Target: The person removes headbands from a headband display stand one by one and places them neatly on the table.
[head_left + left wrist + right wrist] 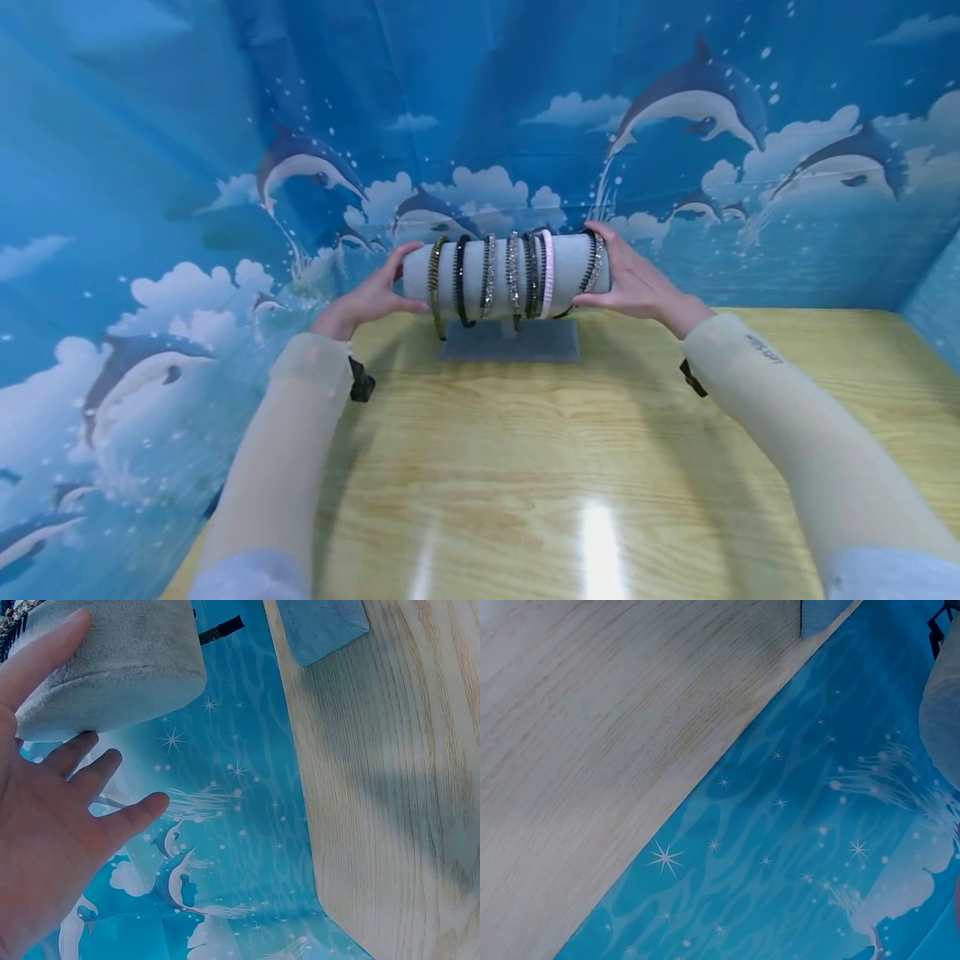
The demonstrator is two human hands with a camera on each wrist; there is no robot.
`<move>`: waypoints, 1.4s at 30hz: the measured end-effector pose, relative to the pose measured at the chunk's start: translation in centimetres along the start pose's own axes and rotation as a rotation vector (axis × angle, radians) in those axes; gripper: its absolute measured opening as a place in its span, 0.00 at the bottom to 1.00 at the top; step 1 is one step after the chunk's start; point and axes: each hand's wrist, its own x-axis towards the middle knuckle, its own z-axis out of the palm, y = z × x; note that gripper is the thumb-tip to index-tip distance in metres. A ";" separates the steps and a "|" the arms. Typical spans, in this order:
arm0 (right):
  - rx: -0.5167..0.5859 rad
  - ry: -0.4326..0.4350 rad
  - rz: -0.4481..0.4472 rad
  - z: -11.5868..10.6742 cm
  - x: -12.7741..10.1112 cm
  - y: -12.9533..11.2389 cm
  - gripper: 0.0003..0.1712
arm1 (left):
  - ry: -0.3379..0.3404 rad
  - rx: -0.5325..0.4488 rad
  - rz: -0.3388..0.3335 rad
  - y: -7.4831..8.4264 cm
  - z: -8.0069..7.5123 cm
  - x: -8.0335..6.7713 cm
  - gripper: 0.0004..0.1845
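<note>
The grey velvet roll [504,275] is being cupped at its ends by the left hand [369,297] and right hand [636,283], fingers straight. Between the palms, headbands [512,273] are being carried; beneath them, the stand's base [510,340] is resting on the wooden table [525,467].

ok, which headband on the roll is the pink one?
The pink headband, third from the right end, beside the dark bands; no other band is pale pink.

In the right wrist view the grey roll [943,720] is cut off at the edge.
</note>
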 end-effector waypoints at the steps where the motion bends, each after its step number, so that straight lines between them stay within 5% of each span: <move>1: 0.001 -0.002 -0.001 0.0 0.0 0.1 0.66 | -0.003 -0.001 -0.001 -0.1 0.0 0.0 0.51; 14: 0.007 0.028 0.004 -0.2 -0.3 1.1 0.65 | -0.018 -0.030 0.001 0.7 -0.1 -0.3 0.51; 30: -0.149 0.170 -0.256 -0.3 -1.4 3.8 0.72 | -0.019 -0.030 0.000 0.8 0.0 -0.4 0.51; 42: -0.197 0.160 -0.194 -0.6 -3.9 5.6 0.72 | -0.008 -0.003 -0.031 0.9 0.1 -0.5 0.52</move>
